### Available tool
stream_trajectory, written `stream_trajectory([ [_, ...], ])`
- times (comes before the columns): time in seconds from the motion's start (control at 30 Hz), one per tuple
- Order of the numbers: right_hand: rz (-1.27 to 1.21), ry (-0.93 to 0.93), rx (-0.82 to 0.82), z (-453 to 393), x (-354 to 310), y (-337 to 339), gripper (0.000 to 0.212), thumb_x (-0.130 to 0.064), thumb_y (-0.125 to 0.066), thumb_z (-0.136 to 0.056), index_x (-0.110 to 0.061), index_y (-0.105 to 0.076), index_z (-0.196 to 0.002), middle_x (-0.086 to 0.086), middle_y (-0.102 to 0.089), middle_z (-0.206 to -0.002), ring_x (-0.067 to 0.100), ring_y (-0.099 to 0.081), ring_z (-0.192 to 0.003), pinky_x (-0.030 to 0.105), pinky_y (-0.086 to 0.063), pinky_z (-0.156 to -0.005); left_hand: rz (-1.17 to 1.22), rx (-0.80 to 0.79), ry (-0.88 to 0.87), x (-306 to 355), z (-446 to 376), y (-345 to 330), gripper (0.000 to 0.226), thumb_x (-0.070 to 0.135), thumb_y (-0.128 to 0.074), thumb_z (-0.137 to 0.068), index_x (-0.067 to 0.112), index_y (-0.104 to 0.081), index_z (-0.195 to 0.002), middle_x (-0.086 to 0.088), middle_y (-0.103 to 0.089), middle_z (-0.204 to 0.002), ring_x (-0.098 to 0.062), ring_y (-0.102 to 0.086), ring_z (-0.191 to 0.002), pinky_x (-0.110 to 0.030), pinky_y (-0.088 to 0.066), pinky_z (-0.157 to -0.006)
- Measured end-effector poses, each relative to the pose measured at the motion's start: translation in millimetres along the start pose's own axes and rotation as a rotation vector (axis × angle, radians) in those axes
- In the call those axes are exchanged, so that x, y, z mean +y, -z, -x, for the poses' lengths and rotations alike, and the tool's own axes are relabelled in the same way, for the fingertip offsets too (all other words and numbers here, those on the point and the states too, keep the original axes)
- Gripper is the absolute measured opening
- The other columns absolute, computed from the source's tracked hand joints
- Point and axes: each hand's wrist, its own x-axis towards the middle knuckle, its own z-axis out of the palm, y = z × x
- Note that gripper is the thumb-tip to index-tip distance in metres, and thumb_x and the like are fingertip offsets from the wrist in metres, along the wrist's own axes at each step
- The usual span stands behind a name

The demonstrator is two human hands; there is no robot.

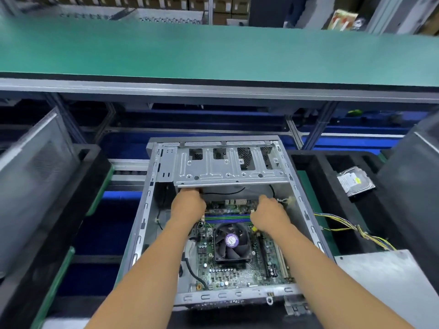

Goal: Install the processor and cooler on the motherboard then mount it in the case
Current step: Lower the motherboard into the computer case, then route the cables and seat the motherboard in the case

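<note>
An open grey computer case [142, 224] lies on its side in front of me. Inside it lies the green motherboard [237, 271], with a black cooler fan [231, 242] bearing a purple label on it. Both my hands reach deep into the case at the board's far edge. My left hand [188, 204] goes under the metal drive bay bracket [228, 167], its fingertips hidden there. My right hand [269, 213] is at the board's far right corner, knuckles up, fingers curled down and out of sight. What either hand holds cannot be seen.
Black foam trays [316, 167] flank the case. A hard drive [355, 181] lies in the right tray, and a bundle of yellow and black wires [356, 230] trails out to the right. A grey side panel [389, 276] lies at the near right. A green shelf [213, 51] overhangs beyond.
</note>
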Motion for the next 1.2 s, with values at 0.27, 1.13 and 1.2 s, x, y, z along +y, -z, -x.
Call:
stream_trajectory([
  [0.27,0.064,-0.055,-0.018,0.3,-1.6,1.1,0.026,-0.008,-0.051,-0.091,-0.006,-0.049,-0.117,0.013,-0.062,-0.108,0.030,-0.059,-0.091,0.034,-0.046,-0.066,0.118,-0.066,-0.004,0.7,-5.8,2.0,0.025,0.016,-0.048,-0.088,0.006,-0.048,-0.065,-0.007,-0.050,-0.067,-0.025,-0.047,-0.067,-0.027,-0.034,-0.056],
  [1.13,-0.492,0.071,0.033,10.7,-3.3,16.9,0.016,-0.004,-0.048,-0.089,-0.004,-0.058,-0.076,0.015,-0.055,-0.068,0.024,-0.050,-0.064,0.032,-0.043,-0.063,-0.067,-0.239,-0.375,19.5,13.5,9.0,0.034,0.016,-0.055,-0.074,0.016,-0.057,-0.107,-0.001,-0.062,-0.096,-0.023,-0.057,-0.087,-0.035,-0.049,-0.077],
  [1.2,-0.525,0.095,0.012,13.5,-4.8,19.1,0.020,-0.003,-0.045,-0.092,0.000,-0.064,-0.088,0.016,-0.062,-0.076,0.026,-0.058,-0.068,0.039,-0.051,-0.068,0.159,-0.324,-0.413,29.1,22.6,12.9,0.034,0.018,-0.053,-0.068,0.024,-0.056,-0.102,0.006,-0.059,-0.088,-0.015,-0.052,-0.078,-0.032,-0.045,-0.069],
])
